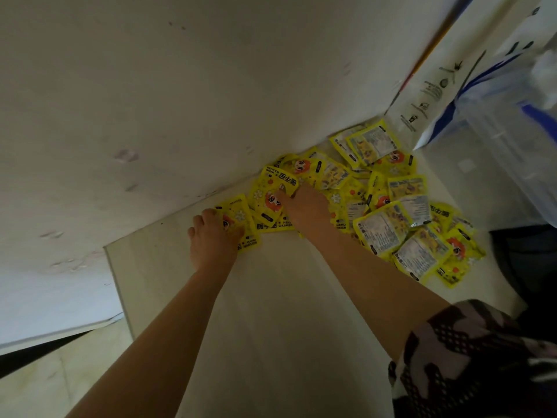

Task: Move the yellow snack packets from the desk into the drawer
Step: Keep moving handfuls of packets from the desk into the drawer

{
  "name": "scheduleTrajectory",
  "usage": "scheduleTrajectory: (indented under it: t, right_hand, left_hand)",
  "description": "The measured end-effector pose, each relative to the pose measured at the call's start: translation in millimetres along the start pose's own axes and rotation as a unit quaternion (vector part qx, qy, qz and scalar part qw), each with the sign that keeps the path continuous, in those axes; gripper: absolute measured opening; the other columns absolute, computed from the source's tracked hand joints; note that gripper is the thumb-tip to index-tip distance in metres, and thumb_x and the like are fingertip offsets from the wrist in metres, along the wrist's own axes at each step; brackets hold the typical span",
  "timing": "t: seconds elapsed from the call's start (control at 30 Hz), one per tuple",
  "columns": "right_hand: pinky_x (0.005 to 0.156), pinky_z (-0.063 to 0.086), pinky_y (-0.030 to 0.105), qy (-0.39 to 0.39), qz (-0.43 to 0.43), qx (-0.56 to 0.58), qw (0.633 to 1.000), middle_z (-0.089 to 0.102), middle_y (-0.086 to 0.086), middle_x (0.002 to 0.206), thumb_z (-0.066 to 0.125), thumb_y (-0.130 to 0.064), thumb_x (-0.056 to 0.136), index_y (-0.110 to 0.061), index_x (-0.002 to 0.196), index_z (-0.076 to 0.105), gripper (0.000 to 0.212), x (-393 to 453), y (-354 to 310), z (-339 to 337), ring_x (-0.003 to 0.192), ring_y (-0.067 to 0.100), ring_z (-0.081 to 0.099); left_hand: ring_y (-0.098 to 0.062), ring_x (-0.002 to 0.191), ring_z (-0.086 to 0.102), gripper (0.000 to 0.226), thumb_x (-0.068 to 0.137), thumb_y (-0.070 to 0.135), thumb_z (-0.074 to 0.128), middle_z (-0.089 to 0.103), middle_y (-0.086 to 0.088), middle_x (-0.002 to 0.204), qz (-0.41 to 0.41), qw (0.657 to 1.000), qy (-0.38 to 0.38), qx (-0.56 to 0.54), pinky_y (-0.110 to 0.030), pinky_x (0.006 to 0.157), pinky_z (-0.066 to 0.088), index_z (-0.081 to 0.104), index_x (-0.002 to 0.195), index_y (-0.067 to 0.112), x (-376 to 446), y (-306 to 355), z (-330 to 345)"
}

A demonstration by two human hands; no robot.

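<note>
The yellow packets (388,206) lie heaped on the pale counter (271,297), against the far wall and spreading right. The left hand (212,236) presses on the leftmost packet (238,220), fingers curled over its far edge; the right hand (303,208) pinches a neighbouring packet (275,188). The bulk lies right of both grips, nearer the right hand; no drawer shows

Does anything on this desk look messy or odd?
Yes: the yellow packets lie in a jumbled, overlapping heap against the wall, some face down. Their print reads "hand warmer", not snacks.
</note>
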State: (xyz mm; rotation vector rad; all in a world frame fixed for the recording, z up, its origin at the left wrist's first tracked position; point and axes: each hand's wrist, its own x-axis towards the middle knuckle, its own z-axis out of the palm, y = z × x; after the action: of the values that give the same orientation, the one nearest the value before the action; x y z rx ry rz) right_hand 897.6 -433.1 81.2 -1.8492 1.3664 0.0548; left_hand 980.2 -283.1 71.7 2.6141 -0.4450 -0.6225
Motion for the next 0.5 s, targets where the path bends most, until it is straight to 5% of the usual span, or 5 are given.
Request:
scheduleTrajectory:
  t: [0.1,0.23,0.37,0.5]
  right_hand:
    - [0.095,0.043,0.045,0.014,0.027,-0.038,0.999,0.052,0.016,0.130,0.059,-0.060,0.080,-0.003,0.132,0.043,0.078,3,-4,7,0.124,0.037,0.045]
    - [0.097,0.041,0.045,0.039,0.028,-0.054,0.997,0.046,0.015,0.138,0.064,-0.048,0.081,-0.005,0.137,0.038,0.075,4,-3,12,0.131,0.036,0.036]
    - [0.095,0.046,0.045,0.045,0.004,-0.019,0.999,0.059,0.011,0.121,0.068,-0.039,0.081,-0.009,0.125,0.050,0.056,4,4,14,0.120,0.035,0.048]
    - [0.071,0.041,0.033,0.045,-0.026,0.070,0.996,0.054,-0.001,0.083,0.066,-0.026,0.087,-0.012,0.089,0.050,0.021,-5,12,3,0.089,0.024,0.057]
  left_hand:
    - [-0.035,0.121,0.043,0.074,0.076,0.028,0.077,0.047,-0.015,0.131,-0.016,0.999,-0.003,-0.046,-0.044,0.101,0.038,0.038,0.137,0.009,4,0,1]
    - [-0.033,0.118,0.045,0.080,0.072,0.016,0.079,0.051,-0.014,0.124,-0.028,0.995,-0.004,-0.094,-0.042,0.101,0.038,0.035,0.139,0.012,1,1,0]
    - [-0.028,0.103,0.054,0.078,0.071,0.009,0.079,0.053,-0.011,0.112,-0.014,0.993,0.003,-0.115,-0.037,0.087,0.044,0.037,0.137,0.014,-8,-4,-1]
    - [-0.020,0.099,0.047,0.086,0.069,0.003,0.080,0.047,-0.007,0.117,-0.051,0.984,0.005,-0.169,-0.031,0.077,0.041,0.034,0.140,0.018,-17,-9,-3]
